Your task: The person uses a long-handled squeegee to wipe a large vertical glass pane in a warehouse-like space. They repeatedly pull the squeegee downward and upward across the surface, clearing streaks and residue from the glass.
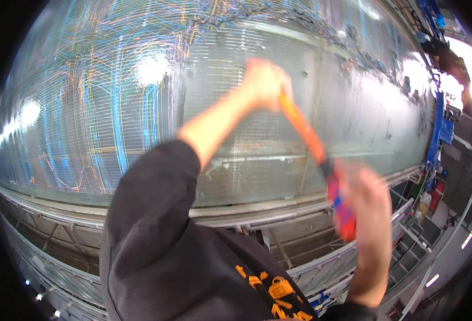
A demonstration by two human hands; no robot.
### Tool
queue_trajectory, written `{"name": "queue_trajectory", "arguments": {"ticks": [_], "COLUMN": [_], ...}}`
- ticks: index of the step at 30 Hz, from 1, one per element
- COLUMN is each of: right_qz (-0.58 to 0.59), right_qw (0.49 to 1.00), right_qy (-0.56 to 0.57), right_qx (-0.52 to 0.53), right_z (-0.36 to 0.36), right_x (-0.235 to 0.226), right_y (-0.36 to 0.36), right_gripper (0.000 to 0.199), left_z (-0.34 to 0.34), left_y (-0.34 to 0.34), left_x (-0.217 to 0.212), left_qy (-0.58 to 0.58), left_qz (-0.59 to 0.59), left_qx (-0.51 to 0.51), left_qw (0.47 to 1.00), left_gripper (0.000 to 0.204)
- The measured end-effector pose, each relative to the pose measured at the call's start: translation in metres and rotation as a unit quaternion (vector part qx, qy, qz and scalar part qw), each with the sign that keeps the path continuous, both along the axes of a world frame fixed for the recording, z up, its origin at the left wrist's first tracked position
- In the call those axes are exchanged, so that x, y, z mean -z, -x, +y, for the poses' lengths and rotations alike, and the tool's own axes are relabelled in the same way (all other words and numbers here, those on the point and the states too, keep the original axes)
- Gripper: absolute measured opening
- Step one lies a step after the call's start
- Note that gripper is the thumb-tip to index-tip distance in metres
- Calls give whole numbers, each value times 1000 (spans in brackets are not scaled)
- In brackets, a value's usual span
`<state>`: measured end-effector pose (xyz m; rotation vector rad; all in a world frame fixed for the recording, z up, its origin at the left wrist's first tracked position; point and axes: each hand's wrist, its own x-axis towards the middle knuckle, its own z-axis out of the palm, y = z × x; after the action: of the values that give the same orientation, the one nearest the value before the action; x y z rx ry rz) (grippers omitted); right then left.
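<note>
My left hand [265, 83] is closed around the orange upper end of a long-handled tool [308, 136], over the middle of a large shiny sheet-like surface [246, 176]. The tool slants down to the right, passing from orange through black to a red and blue grip. At that lower end my right hand [372, 198] is wrapped around the grip, smeared by motion. The tool's exact kind cannot be made out, as its upper end is hidden in my left hand. Fine coloured lines streak the left part of the surface, which is finely ribbed.
A metal rail [279, 214] borders the near side of the surface, with grey framework [65, 273] below. Blue machine parts [438, 136] stand along the right end. Beyond them is grey floor [460, 182] with a red object [435, 197]. Dark ragged marks [279, 16] run across the far side.
</note>
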<state>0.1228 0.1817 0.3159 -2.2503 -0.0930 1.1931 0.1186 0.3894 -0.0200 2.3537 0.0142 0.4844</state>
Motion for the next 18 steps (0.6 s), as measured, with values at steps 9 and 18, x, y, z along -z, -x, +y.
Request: {"name": "queue_trajectory", "arguments": {"ticks": [9, 18], "right_qz": [-2, 34], "right_qw": [999, 995], "right_qy": [-43, -83], "right_qx": [-21, 31], "right_z": [-58, 71], "right_x": [12, 14], "right_y": [19, -46], "right_gripper": [35, 38], "left_z": [-29, 41], "left_y": [26, -43], "left_x": [-11, 13], "left_qy": [15, -2], "left_qz": [-75, -75], "left_qx": [-3, -60], "left_qw": [997, 995], "left_gripper": [17, 22]}}
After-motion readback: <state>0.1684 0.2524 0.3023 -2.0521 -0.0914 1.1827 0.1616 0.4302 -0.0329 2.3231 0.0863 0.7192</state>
